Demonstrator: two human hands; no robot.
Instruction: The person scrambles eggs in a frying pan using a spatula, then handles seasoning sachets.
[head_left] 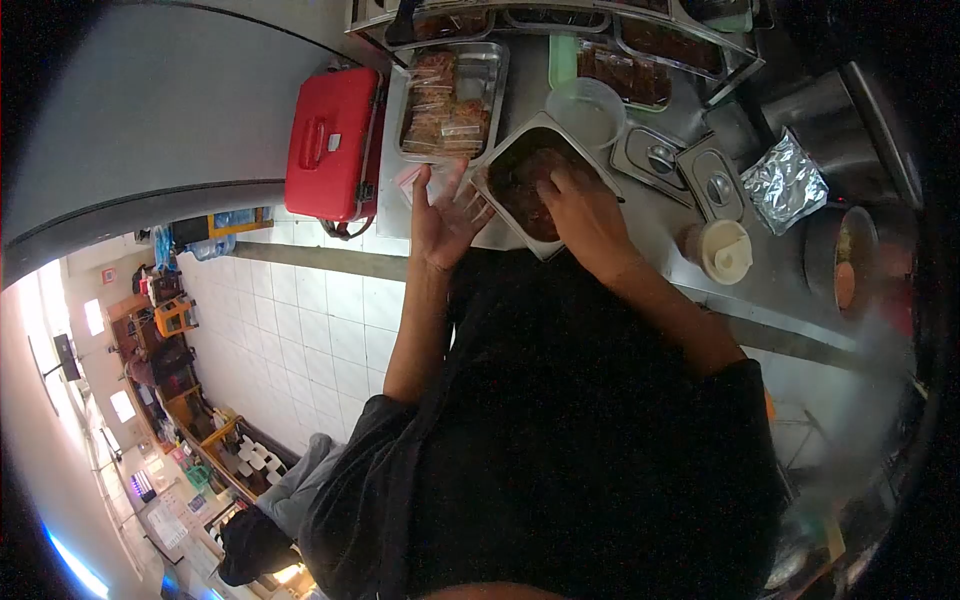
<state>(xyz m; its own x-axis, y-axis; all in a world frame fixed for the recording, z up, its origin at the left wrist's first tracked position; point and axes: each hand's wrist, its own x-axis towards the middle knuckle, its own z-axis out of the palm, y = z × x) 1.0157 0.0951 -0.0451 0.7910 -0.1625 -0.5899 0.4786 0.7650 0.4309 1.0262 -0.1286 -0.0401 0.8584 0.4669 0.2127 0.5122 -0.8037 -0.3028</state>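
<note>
Your left hand (447, 218) has its fingers spread wide, just beside the metal tray (502, 145) of dark food on the bench (660, 222). Right hand (583, 212) reaches into the tray; can't tell what its fingers grip.

- Stainless steel counter (655, 215), along a white tiled front.
- At the left end: red case (333, 142), flat, handle up.
- Just beside it: steel tray (500, 80) of wrapped packets.
- Mid-counter: square steel pan (506, 143) of dark food, set cornerwise.
- Behind the pan: clear plastic tub (588, 110).
- To the right: two small lidded steel containers (650, 155), crumpled foil (785, 180), cream lidded cup (722, 250).
</note>
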